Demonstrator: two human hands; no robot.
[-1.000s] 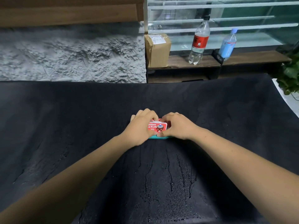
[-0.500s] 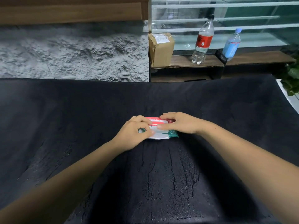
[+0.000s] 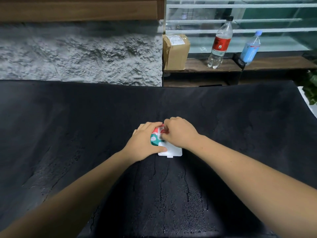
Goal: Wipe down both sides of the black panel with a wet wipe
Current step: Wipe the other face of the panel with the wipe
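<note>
Wiping is yet to start: the left hand (image 3: 145, 143) has its grip around the wipe pack (image 3: 154, 139) on the black panel (image 3: 171, 194), lid (image 3: 171, 151) open. The right hand (image 3: 180, 133) curls at the opening, its grip hidden. Both sides remain.

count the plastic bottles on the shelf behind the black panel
2: a clear red-labelled bottle on the wooden shelf, right of the cardboard parcel, and a blue-labelled bottle further right. None looks hidden.
</note>
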